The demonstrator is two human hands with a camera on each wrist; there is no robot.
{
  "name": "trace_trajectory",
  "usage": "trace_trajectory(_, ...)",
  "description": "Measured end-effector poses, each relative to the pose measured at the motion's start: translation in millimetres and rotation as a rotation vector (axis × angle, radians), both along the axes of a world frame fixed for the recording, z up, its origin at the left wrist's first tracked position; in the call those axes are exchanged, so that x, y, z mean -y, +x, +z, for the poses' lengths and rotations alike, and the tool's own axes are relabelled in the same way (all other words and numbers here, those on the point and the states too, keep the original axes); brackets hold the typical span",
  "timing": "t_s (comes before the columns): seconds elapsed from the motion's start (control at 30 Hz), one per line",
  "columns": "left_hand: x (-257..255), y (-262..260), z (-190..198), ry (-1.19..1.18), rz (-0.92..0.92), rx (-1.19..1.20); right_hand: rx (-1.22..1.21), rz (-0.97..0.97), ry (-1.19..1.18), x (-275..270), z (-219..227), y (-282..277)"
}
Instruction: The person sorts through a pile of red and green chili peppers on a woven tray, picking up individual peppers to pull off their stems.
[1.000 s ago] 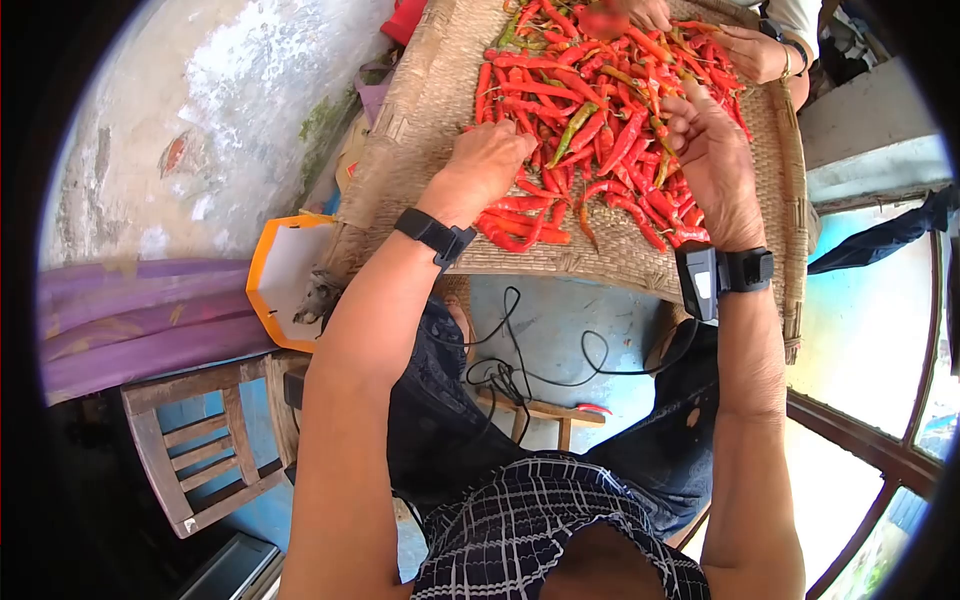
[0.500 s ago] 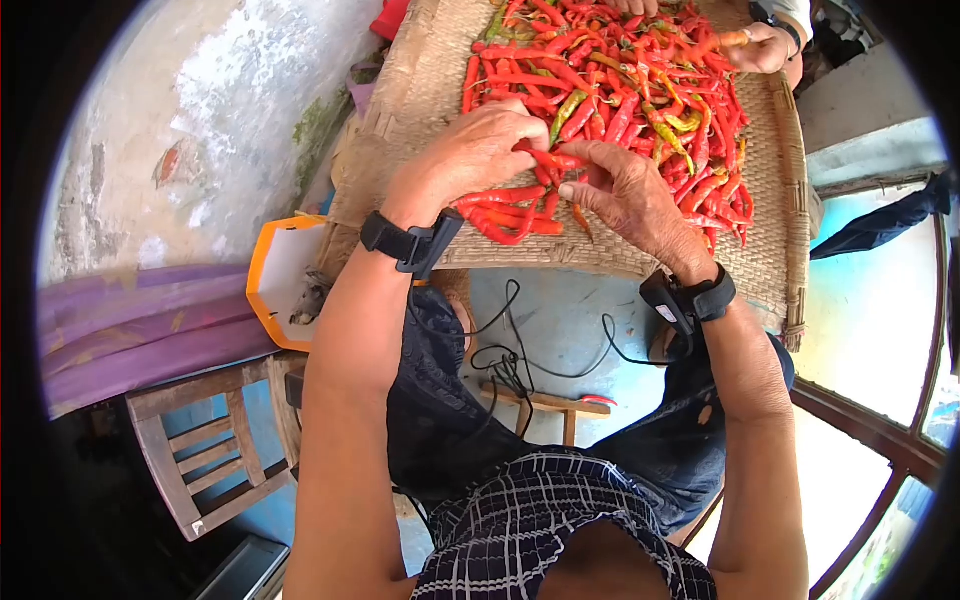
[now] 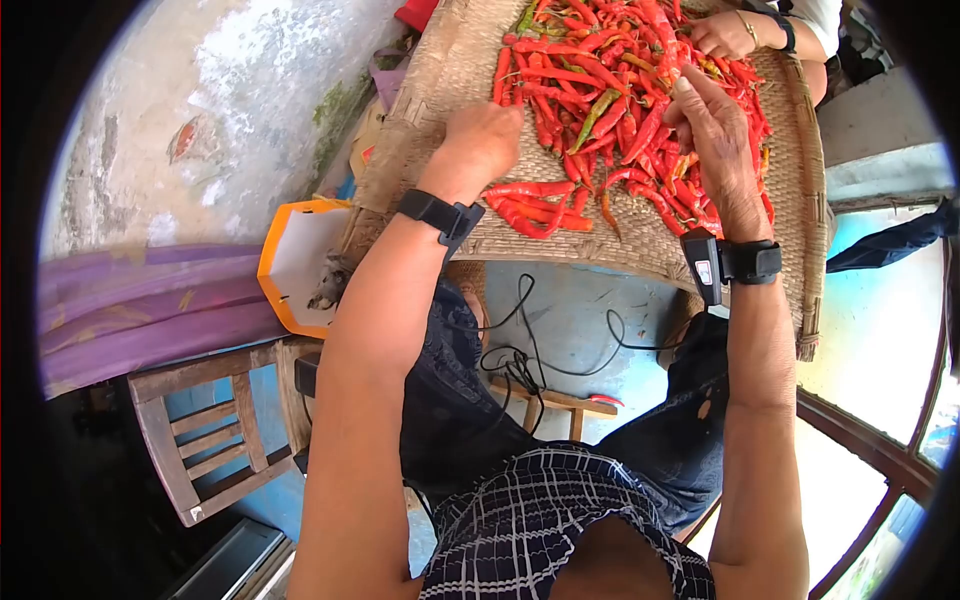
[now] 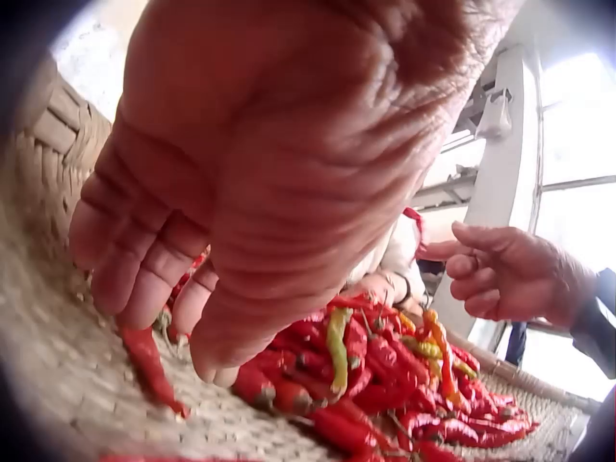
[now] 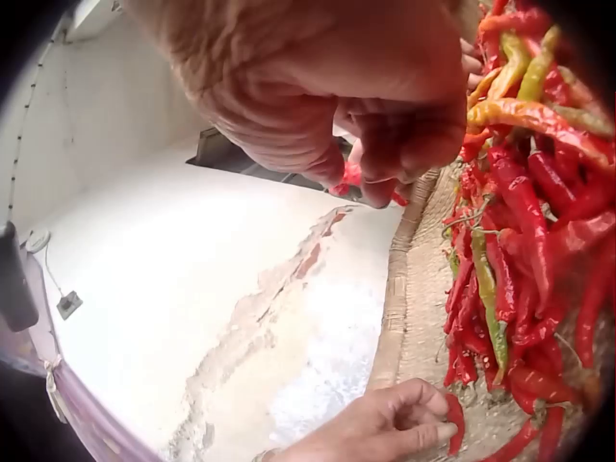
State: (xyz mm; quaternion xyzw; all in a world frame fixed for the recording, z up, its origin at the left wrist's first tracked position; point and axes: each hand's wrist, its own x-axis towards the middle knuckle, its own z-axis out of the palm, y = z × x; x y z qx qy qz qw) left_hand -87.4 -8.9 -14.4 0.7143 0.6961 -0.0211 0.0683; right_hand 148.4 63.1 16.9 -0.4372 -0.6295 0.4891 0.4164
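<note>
My left hand [image 3: 485, 145] is low over the left side of the woven tray [image 3: 400, 150]. In the left wrist view its fingers hang loosely bent, the thumb apart from them; a red pepper [image 4: 149, 371] lies just below the fingertips, contact unclear. My right hand [image 3: 715, 130] is raised above the pepper pile [image 3: 610, 110]. In the left wrist view this right hand [image 4: 515, 274] pinches a red pepper [image 4: 416, 229] at its fingertips; part of that pepper [image 5: 351, 177] shows behind the fingers in the right wrist view.
Another person's hand [image 3: 725, 35] rests at the pile's far right. A small red group [image 3: 530, 210] lies at the tray's near left. Below the tray are a black cable [image 3: 520, 370] and a wooden stool [image 3: 560, 400]; a wooden chair [image 3: 165, 445] stands left.
My hands were together over the near-left peppers half a second ago. Now the left is farther up the left side, and the right has moved up and right with a red pepper.
</note>
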Motion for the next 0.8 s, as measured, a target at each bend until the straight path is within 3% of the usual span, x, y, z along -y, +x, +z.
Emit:
trace_trajectory(0.03,-1,2,-8,0.000,-0.006,0.002,0.002,-0.006,0.000,1,-3,2)
trace_trajectory(0.1,-4,6,-19,-0.016,-0.069,-0.002,0.345,0.120,0.158,9,-11,3)
trace_trajectory(0.17,-7,5,-24,-0.031,-0.094,0.024,0.345,0.223,0.237,19,-21,-1)
trace_trajectory(0.23,-9,0,-26,-0.045,-0.114,0.046,0.508,0.489,0.328,28,-25,1)
trace_trajectory(0.33,-8,0,-18,-0.111,-0.127,0.086,0.470,0.488,0.337,33,-33,3)
trace_trajectory(0.4,-3,2,-2,-0.102,-0.134,0.288,0.457,0.476,0.383,35,-30,4)
trace_trajectory(0.43,-1,6,12,-0.103,-0.140,0.283,0.496,0.456,0.299,38,-20,2)
trace_trajectory(0.5,2,17,31,0.002,-0.127,0.637,0.533,0.435,0.209,45,-14,-2)
trace_trajectory(0.57,4,21,32,-0.019,-0.153,0.742,0.326,0.394,0.282,51,-13,-9)
trace_trajectory(0.7,9,25,44,-0.150,-0.278,1.024,0.361,0.379,0.360,55,-11,-21)
trace_trajectory(0.77,10,25,47,-0.220,-0.206,1.051,0.469,0.463,0.296,54,-15,-24)
trace_trajectory(0.8,8,24,40,-0.091,-0.158,1.084,0.368,0.492,0.088,52,-19,-26)
